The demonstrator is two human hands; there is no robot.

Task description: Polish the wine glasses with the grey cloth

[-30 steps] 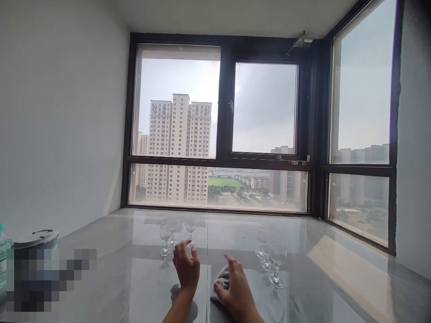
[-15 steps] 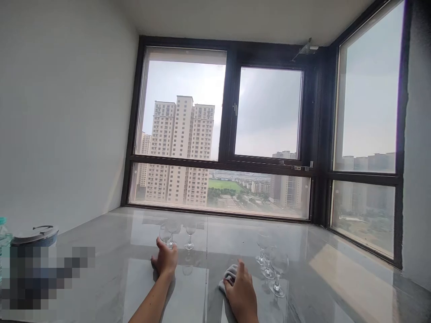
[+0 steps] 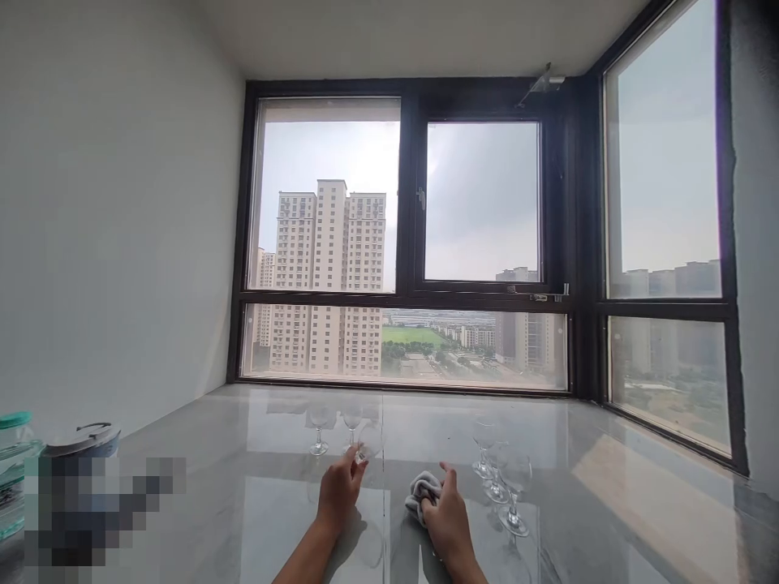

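Note:
My left hand (image 3: 339, 491) has its fingers closed around the stem of a clear wine glass (image 3: 369, 440). Two more stemmed glasses, one on the left (image 3: 319, 422) and one beside it (image 3: 351, 417), stand upright just behind that hand. Bunched in my right hand (image 3: 449, 515) is a grey cloth (image 3: 422, 496), resting low over the glossy surface. To the right of the cloth three stemmed glasses stand close together in a slanting row, the nearest glass (image 3: 514, 519) being the largest in view. Reflections make the glass outlines faint.
Grey marble-look tiles (image 3: 200, 495) with a seam form the surface, reaching the dark-framed window (image 3: 402, 389). At the left edge are a lidded tub (image 3: 85, 438) and a clear container with a green lid (image 3: 15, 420). A blurred patch (image 3: 79, 511) hides part of them.
My left hand has moved right, carrying one glass away from the other two. My right hand still grips the cloth. The camera view has shifted slightly.

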